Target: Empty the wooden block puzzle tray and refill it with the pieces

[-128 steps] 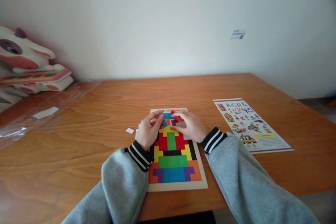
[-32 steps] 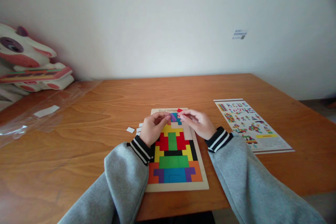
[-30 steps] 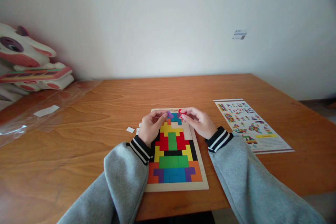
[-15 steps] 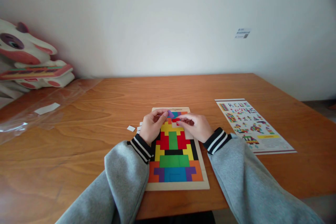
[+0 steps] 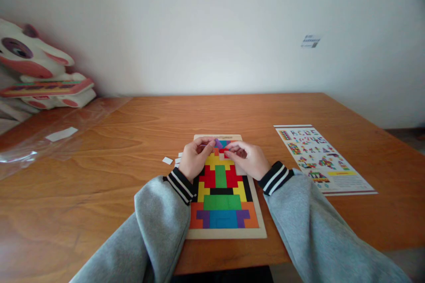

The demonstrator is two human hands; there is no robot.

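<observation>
A wooden puzzle board (image 5: pixel 229 233) lies in front of me, filled with coloured block pieces: blue, green, yellow, red, orange, purple and black. My left hand (image 5: pixel 195 157) is over the board's upper left, its thumb and fingertips pinching a purple puzzle piece (image 5: pixel 218 143) that sits tilted above the board. At the upper right, my right hand (image 5: pixel 249 159) holds a red puzzle piece (image 5: pixel 224 153) between thumb and fingers, just over the board. Both hands cover parts of the board's sides and upper rows.
Several white pieces (image 5: pixel 168 160) lie left of the board. A printed pattern sheet (image 5: pixel 345 185) is on the table (image 5: pixel 126 203) to the right. At the back left stands a cow-shaped toy keyboard (image 5: pixel 46 70), with a clear plastic bag (image 5: pixel 33 150) before it.
The view has shifted slightly. The purple piece in my left fingers has turned a little, while both hands stay over the board's upper part.
</observation>
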